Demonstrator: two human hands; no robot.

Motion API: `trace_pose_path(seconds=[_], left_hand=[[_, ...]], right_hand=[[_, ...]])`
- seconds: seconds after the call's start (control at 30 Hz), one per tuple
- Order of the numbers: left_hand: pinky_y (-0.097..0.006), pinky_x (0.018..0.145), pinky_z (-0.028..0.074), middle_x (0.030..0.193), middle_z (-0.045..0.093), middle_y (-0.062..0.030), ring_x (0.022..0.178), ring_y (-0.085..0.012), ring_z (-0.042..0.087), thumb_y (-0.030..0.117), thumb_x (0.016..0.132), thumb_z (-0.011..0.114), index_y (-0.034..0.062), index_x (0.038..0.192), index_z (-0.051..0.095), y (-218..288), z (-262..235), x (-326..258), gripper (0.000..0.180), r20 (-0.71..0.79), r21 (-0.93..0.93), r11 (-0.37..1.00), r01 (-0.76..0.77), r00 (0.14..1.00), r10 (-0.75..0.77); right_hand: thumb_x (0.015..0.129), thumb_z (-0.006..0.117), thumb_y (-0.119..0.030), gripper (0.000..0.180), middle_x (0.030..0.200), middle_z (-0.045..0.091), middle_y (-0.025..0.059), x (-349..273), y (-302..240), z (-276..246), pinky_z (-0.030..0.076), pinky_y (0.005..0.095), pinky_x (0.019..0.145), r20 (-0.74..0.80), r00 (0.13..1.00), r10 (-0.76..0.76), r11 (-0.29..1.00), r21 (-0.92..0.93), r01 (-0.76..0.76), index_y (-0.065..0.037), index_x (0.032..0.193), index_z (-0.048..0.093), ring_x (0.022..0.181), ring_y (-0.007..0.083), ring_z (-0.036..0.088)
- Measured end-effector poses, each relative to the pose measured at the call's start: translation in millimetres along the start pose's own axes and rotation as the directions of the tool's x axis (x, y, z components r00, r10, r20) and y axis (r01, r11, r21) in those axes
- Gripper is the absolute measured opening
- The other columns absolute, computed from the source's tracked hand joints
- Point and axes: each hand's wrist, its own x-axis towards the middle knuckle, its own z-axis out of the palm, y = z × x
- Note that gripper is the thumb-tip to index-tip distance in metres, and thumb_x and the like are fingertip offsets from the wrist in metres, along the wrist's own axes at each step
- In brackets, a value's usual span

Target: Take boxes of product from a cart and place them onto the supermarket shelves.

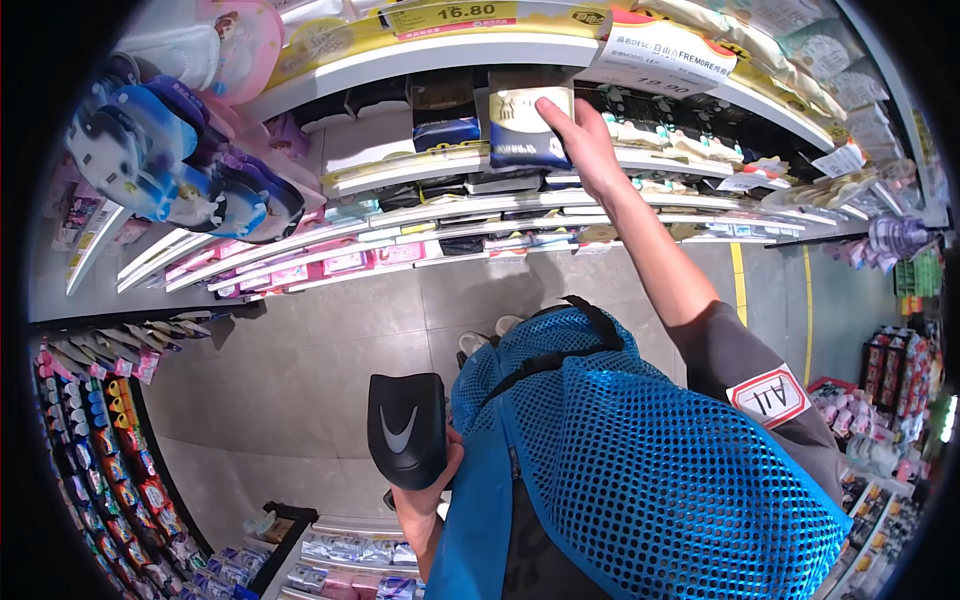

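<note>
My right hand reaches to the shelf ahead and grips a cream and navy packet by its right side, thumb across the front. The packet stands out at the shelf's front edge, below a white shelf lip. What the packet holds does not show. Beside it on the left sits a dark and blue packet. Low in front of my body, my left hand is wrapped round a black handheld device with a grey curved mark, perhaps a scanner. Its fingers are mostly hidden behind the device.
Tiers of packed shelves curve across the front. Blue and purple slippers hang at the left. A blue mesh vest bulges from my body at the right. Another goods rack stands lower left, above grey floor tiles.
</note>
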Motion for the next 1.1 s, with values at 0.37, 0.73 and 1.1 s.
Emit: trace_pose_path(seconds=[0.37, 0.73, 1.1], left_hand=[[-0.024, 0.071, 0.046, 0.083, 0.062, -0.0032, 0.075, -0.0112, 0.057, -0.008, 0.07, 0.068, 0.0011, 0.095, 0.062, -9.4, -9.0, 1.8, 0.028, -0.073, 0.068, 0.997, 0.028, 0.997, -0.023], [-0.026, 0.072, 0.046, 0.084, 0.061, -0.0035, 0.077, -0.0114, 0.057, -0.006, 0.072, 0.067, 0.002, 0.101, 0.061, -13.7, -11.0, 4.7, 0.03, 0.035, 0.003, 1.0, 0.007, 0.999, -0.007], [-0.025, 0.071, 0.046, 0.084, 0.06, -0.0047, 0.076, -0.0117, 0.057, -0.006, 0.071, 0.066, 0.0003, 0.106, 0.06, -16.2, -7.7, 10.2, 0.036, 0.0, 0.009, 1.0, 0.0, 1.0, 0.0]], right_hand=[[0.087, 0.055, -0.034, 0.048, 0.122, 0.05, 0.0252, 66.2, -2.1, 34.9, 0.038, 0.0417, 0.096, 0.063, 0.955, -0.29, 0.677, -0.692, 0.251, -0.002, 0.122, 0.049, 0.114, 0.0392, 0.047], [0.088, 0.052, -0.022, 0.035, 0.104, 0.056, 0.031, 62.0, 2.4, 32.2, 0.045, 0.0492, 0.083, 0.049, 0.981, -0.189, 0.613, -0.774, 0.157, 0.006, 0.108, 0.054, 0.1, 0.045, 0.052], [0.088, 0.053, -0.022, 0.04, 0.118, 0.043, 0.0284, 60.7, 23.4, 30.6, 0.044, 0.0509, 0.084, -0.117, 0.835, -0.538, 0.646, -0.693, 0.319, -0.002, 0.121, 0.042, 0.101, 0.0468, 0.05]])
